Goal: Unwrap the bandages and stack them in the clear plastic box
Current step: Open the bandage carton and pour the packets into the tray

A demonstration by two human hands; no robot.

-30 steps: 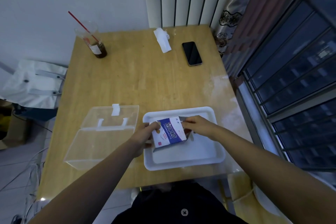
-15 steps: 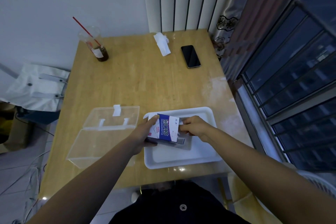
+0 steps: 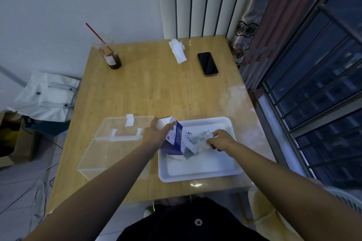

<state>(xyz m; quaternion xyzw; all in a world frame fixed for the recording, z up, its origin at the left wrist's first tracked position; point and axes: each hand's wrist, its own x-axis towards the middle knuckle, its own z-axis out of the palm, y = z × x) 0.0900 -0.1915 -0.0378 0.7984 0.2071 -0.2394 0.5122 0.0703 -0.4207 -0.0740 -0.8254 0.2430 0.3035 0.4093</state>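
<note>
My left hand (image 3: pixel 156 133) grips a blue and white bandage carton (image 3: pixel 175 139), tilted with its open end toward the right, above the white tray (image 3: pixel 205 174). A pale bundle of bandages (image 3: pixel 199 139) sticks out of that open end, and my right hand (image 3: pixel 221 140) pinches it over the tray. The clear plastic box (image 3: pixel 109 150) stands open on the table just left of the tray, its lid raised at the far side; I see nothing inside it.
On the far part of the wooden table (image 3: pixel 156 92) are a plastic cup with a red straw (image 3: pixel 109 55), a crumpled white tissue (image 3: pixel 177 51) and a black phone (image 3: pixel 207 63). A window with bars runs along the right.
The carton has been tipped and opened toward the right. My right hand has drawn the bandage bundle partly out of it. The left hand keeps its hold on the carton.
</note>
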